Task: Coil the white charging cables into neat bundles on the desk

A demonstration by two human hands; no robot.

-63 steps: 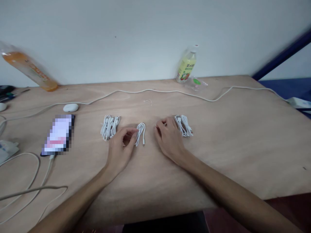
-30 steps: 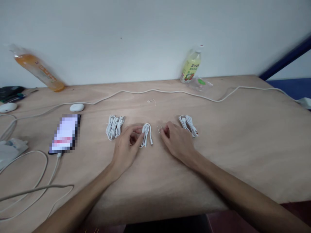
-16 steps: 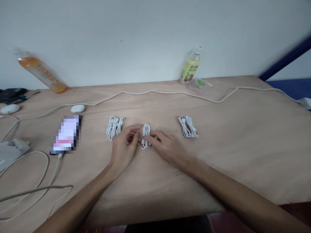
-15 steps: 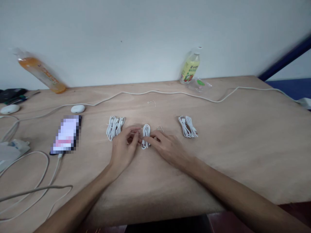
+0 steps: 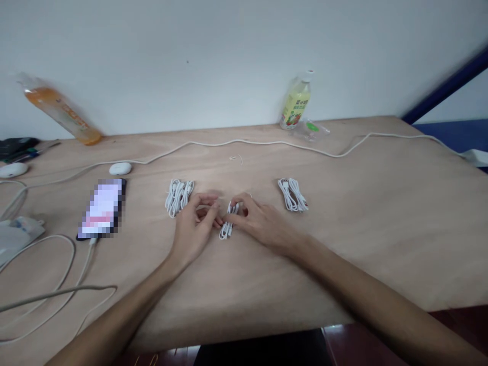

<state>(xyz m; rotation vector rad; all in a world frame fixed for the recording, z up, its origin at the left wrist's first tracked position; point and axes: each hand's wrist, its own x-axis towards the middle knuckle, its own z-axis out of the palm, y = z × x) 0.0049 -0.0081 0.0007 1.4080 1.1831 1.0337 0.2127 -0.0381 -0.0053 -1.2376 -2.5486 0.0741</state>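
A coiled white USB cable [image 5: 225,231] lies on the table between my two hands, tilted slightly. The thumb and index finger of my right hand [image 5: 263,219] close around its upper part and cover some of it. To its left, my left hand [image 5: 196,218] is loosely curled, with its fingers apart and their tips close to the coil. I cannot make out whether those tips touch it. Several coiled white cables [image 5: 177,197] lie in a group just beyond my left hand. Two more coiled cables [image 5: 293,194] rest side by side to the right.
Small white ties [image 5: 238,159] lie farther back. A long white cord [image 5: 244,142] crosses behind them. A phone [image 5: 101,208] with a plugged-in cable is at left, near a white earbud case [image 5: 120,168]. An orange bottle [image 5: 63,112] and a yellow-labelled bottle [image 5: 296,104] lean on the wall.
My right hand has moved onto the middle coil, its index finger now closing over the top. The coil has tilted and its lower end sits slightly nearer me. The left hand has barely moved.
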